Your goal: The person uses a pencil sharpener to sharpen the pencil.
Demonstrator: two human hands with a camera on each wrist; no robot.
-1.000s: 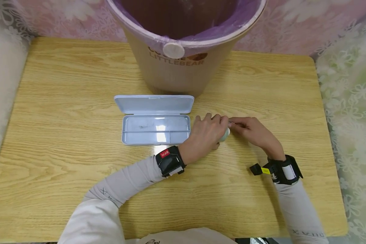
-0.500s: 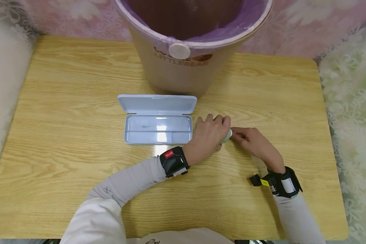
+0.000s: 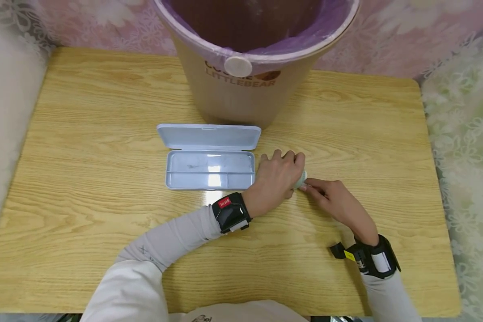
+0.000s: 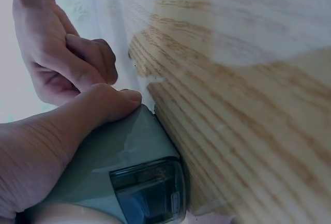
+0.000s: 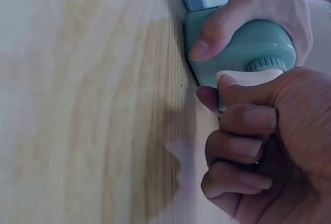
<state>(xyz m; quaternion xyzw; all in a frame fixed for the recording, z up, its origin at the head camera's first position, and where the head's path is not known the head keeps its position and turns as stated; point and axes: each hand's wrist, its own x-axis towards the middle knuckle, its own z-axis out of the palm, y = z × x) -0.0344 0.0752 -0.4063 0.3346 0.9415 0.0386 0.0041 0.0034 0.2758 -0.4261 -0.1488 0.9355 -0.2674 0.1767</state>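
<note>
A green crank pencil sharpener point(image 5: 248, 43) rests on the table, with a dark see-through shavings drawer point(image 4: 150, 190) showing in the left wrist view. My left hand point(image 3: 274, 181) grips its body from above, thumb along one side, and covers most of it in the head view. At the sharpener's right end, thumb and fingers of my right hand point(image 3: 334, 197) pinch the crank handle point(image 5: 248, 77). Its white arm runs from a ribbed green hub point(image 5: 267, 62). The other right fingers are curled toward the palm. The sharpener's far end is hidden behind my left hand.
Left of my left hand lies a pale blue pencil case point(image 3: 193, 162), its lid point(image 3: 209, 137) raised. Behind the case stands a tall beige bin point(image 3: 233, 100) with a purple liner. All of these are on a wooden table point(image 3: 104, 112).
My right hand has moved toward my body, swinging the crank handle round. The left hand keeps its grip on the pencil sharpener. The head view has shifted slightly.
</note>
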